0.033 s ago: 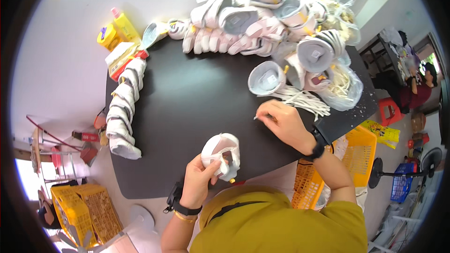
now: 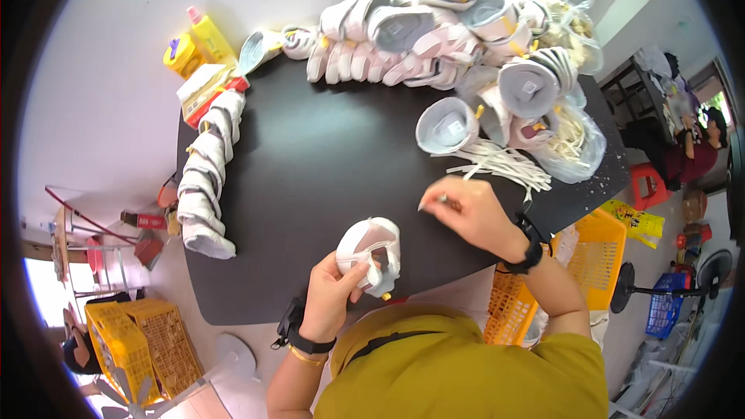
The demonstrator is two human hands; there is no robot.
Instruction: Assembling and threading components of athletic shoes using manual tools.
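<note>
My left hand is closed round a small white and pale pink shoe upper, held over the near edge of the black table. Its opening and grey lining face right, and a yellow tab shows at its lower end. To the right, my right hand is pinched just above the tabletop, with a thin white tip at its fingers that looks like a shoelace end; most of it is hidden. Beyond that hand lies a bundle of white shoelaces, next to a grey-lined shoe upper.
Shoe uppers are heaped along the table's far side. A nested row of them lines the left edge, below a red and white box and yellow bottles. Yellow crates stand at my right. A person sits far right.
My right hand has drawn slightly toward me, away from the shoelace bundle. The left hand still holds the shoe upper in nearly the same place. The whole view has shifted a little.
</note>
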